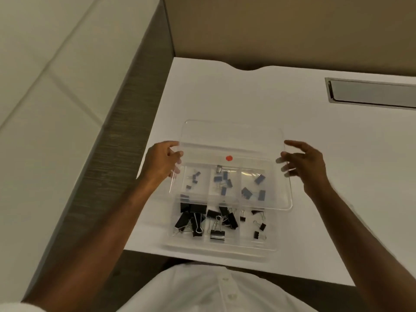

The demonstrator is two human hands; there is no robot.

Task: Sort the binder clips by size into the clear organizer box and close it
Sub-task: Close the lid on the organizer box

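White shirt (pixel 216 289) cropped below; left hand (pixel 161 162) gripping clear lid (pixel 234 140), right hand (pixel 306 163) fingers blurred, grip unclear

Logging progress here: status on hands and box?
Left hand grips lid edge; right hand open beside it. Clips sorted, lid half down. Nothing blocking.

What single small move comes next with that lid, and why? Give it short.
Probably lower the clear lid onto the organizer box. All visible binder clips already lie in its compartments, none on the desk. The left hand grips the lid's left edge; the right hand is at its right edge, and the lid hangs half-closed over the far row.
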